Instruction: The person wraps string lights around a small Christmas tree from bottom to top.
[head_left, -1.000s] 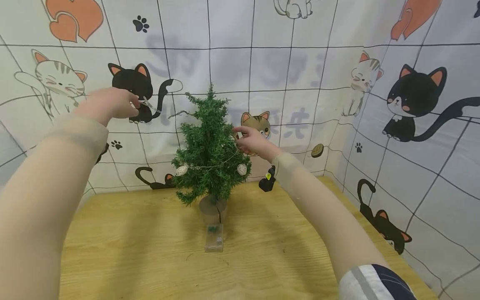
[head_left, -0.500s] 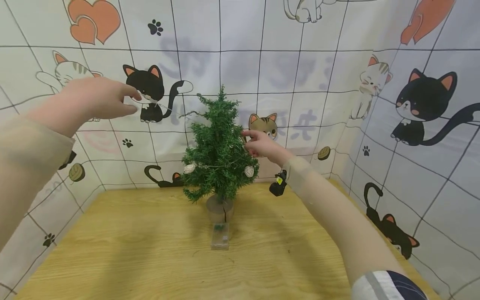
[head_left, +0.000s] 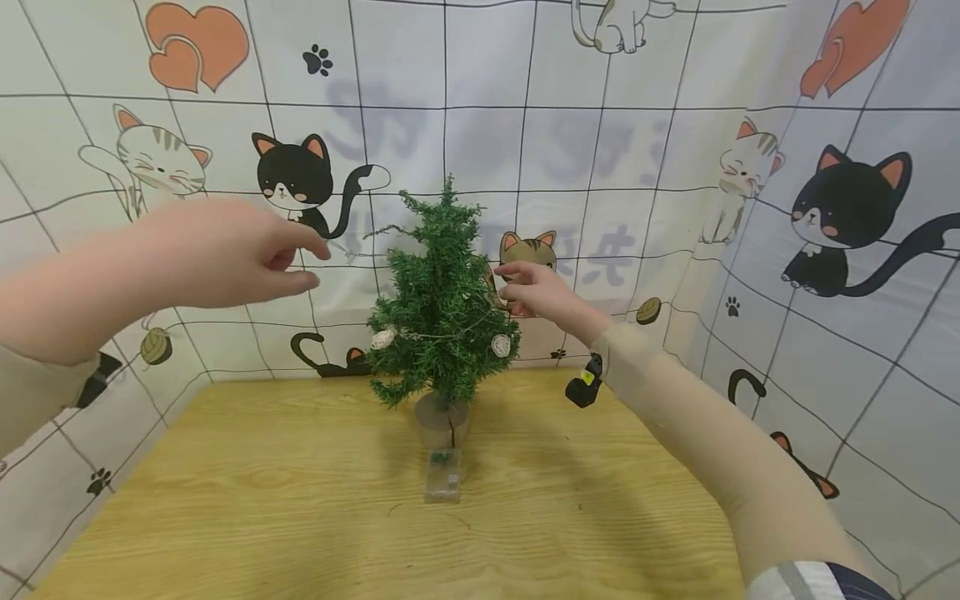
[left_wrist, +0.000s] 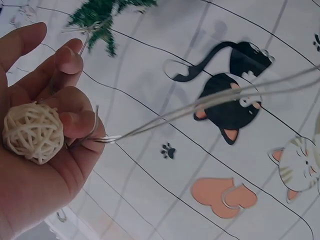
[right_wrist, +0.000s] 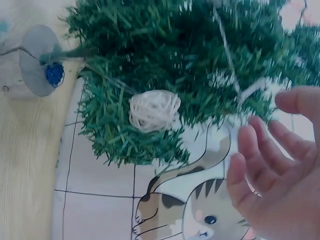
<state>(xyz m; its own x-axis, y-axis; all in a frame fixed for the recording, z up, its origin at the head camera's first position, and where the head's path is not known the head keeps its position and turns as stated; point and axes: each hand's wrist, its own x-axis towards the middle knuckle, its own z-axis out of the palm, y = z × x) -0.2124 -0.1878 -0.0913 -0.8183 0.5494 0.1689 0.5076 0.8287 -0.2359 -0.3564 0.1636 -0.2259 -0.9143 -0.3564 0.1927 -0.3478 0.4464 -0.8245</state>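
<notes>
A small green artificial Christmas tree (head_left: 442, 292) stands upright in a round pot (head_left: 441, 421). A light string with white woven balls runs across its branches; one ball (head_left: 383, 337) hangs left, another ball (head_left: 501, 345) right. My left hand (head_left: 232, 254) is left of the tree, apart from it. In the left wrist view, its curled fingers hold the string's thin wires (left_wrist: 165, 115), with a woven ball (left_wrist: 34, 132) against the palm. At the tree's right edge, my right hand (head_left: 540, 292) has loosely bent fingers, thumb apart, holding nothing visible; string passes close to its fingertips.
A clear box (head_left: 442, 477) lies on the wooden table (head_left: 322, 467) in front of the pot. Behind and at the sides hangs a white cat-print cloth (head_left: 480, 58). A black object with a yellow mark (head_left: 583, 385) shows beside my right forearm.
My left hand first drew left, then came down and back toward the right, appearing larger. My right hand stays at the tree's right side. The head view has shifted slightly.
</notes>
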